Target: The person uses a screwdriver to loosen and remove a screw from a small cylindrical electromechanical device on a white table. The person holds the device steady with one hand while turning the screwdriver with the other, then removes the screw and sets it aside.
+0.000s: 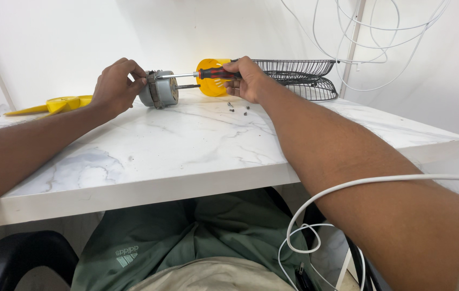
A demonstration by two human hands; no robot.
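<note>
White cable (316, 207) loops nearest, off white marble tabletop's (186, 156) front edge. Near far edge: left hand (115, 86), fingers curled, grips grey metal fan motor (159, 89). Right hand (245, 80) pinches red-black screwdriver (208, 74), tip at motor. Several small screws (237, 108) already out; motor not yet opened.

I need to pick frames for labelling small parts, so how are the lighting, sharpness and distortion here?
Head view: soft, even light, with only faint shadows under the left hand and motor; mild sheen on the marble table; the screwdriver in the right hand and the loose screws are sharp but tiny; the forearms look stretched by the wide angle.
</note>
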